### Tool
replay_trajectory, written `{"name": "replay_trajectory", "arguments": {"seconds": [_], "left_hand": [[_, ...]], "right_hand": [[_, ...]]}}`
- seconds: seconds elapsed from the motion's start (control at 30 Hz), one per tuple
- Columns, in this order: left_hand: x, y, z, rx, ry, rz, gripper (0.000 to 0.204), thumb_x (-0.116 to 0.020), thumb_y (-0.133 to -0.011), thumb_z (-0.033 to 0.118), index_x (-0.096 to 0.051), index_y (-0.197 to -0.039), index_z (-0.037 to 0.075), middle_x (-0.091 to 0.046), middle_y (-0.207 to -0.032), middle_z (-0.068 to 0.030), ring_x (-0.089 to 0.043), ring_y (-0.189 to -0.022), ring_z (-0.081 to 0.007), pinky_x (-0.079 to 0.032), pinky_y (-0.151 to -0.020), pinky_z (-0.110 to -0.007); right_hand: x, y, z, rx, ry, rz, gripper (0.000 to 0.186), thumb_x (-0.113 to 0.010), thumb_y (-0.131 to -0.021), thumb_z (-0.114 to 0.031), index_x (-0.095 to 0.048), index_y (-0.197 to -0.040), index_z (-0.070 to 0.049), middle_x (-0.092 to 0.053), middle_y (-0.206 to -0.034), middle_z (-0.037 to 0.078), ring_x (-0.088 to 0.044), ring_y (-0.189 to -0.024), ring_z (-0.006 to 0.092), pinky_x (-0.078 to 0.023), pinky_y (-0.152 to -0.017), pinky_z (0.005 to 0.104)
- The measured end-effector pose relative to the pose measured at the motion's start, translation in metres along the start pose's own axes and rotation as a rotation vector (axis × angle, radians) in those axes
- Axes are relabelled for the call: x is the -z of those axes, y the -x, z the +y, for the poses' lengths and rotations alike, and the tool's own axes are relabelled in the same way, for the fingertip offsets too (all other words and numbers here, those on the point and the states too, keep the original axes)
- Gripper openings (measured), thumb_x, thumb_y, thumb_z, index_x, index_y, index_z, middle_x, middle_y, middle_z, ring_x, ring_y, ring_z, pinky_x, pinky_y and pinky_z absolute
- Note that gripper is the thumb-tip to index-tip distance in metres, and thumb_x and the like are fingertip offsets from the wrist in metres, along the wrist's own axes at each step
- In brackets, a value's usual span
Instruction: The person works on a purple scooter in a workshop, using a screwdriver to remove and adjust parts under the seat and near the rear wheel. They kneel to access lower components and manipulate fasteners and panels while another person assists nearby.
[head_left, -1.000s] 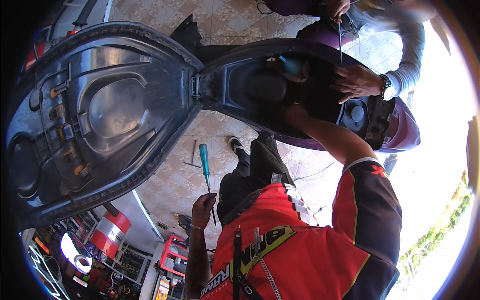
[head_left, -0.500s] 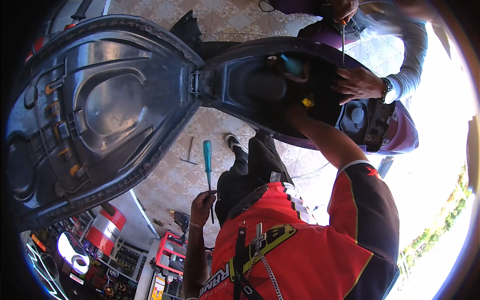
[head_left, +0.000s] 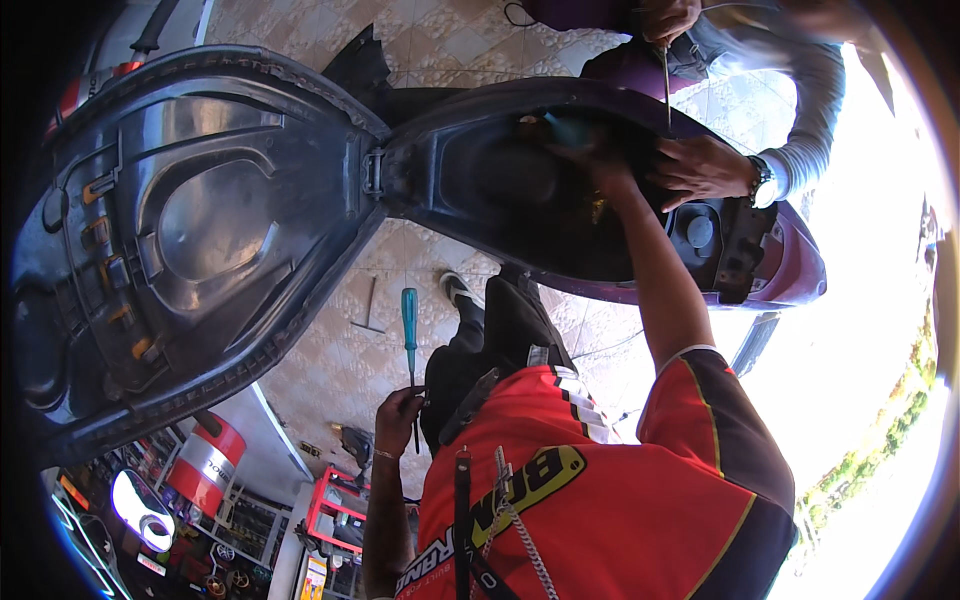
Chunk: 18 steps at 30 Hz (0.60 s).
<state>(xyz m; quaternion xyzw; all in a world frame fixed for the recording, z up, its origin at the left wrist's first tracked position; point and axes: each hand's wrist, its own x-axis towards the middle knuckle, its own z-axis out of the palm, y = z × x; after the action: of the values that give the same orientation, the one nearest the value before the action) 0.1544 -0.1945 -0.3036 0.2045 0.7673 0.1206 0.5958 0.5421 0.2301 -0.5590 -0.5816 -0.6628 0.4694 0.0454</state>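
My left hand is closed on the shaft of a screwdriver, its teal handle pointing up, held over the floor beside my leg. My right hand reaches into the dark under-seat compartment of a scooter. It is at a teal object, dim and blurred; its fingers do not show clearly. Near my wrist lies a small yellow thing, partly hidden by the arm. The raised seat, underside up, hangs from a hinge at the compartment's left end.
Across the scooter a co-worker's hand rests on the compartment's rim; their other hand holds a screwdriver shaft. A T-handled tool lies on the tiled floor. A red rack and red drum stand lower left.
My right hand has moved away from me inside the compartment, from beside the yellow thing to the teal object. My left hand still holds the screwdriver. The view has shifted slightly.
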Motion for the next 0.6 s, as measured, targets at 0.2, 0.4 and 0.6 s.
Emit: {"name": "replay_trajectory", "arguments": {"seconds": [0.2, 0.4, 0.6], "left_hand": [[-0.002, -0.003, 0.013, -0.002, -0.120, -0.027, 0.027, -0.067, -0.095, 0.013, -0.071, -0.120, 0.004, -0.069, -0.088, -0.0054, -0.063, -0.076, -0.0117, -0.052, -0.072, -0.028], [-0.002, -0.007, 0.018, -0.051, -0.133, -0.034, 0.027, -0.067, -0.095, 0.016, -0.071, -0.119, 0.005, -0.068, -0.086, -0.0039, -0.061, -0.074, -0.0113, -0.051, -0.070, -0.028], [-0.007, -0.010, 0.008, -0.003, 0.062, -0.040, 0.027, -0.068, -0.095, 0.016, -0.071, -0.119, 0.005, -0.068, -0.085, -0.0027, -0.061, -0.073, -0.0098, -0.050, -0.068, -0.026]], "right_hand": [[-0.056, -0.039, -0.012, -0.127, -0.352, 0.434, 0.101, -0.089, -0.060, -0.054, -0.047, -0.139, -0.008, -0.057, -0.133, 0.019, -0.056, -0.126, 0.0345, -0.046, -0.107, 0.0410], [-0.041, -0.004, -0.034, -0.093, 0.281, 0.595, 0.080, -0.084, -0.071, -0.038, -0.050, -0.136, -0.006, -0.063, -0.124, 0.019, -0.064, -0.115, 0.0314, -0.052, -0.097, 0.0423], [0.022, 0.105, -0.095, -0.437, 0.595, -0.268, 0.071, -0.079, -0.076, -0.022, -0.050, -0.139, -0.006, -0.072, -0.110, 0.017, -0.073, -0.101, 0.0324, -0.060, -0.082, 0.0439]]}}
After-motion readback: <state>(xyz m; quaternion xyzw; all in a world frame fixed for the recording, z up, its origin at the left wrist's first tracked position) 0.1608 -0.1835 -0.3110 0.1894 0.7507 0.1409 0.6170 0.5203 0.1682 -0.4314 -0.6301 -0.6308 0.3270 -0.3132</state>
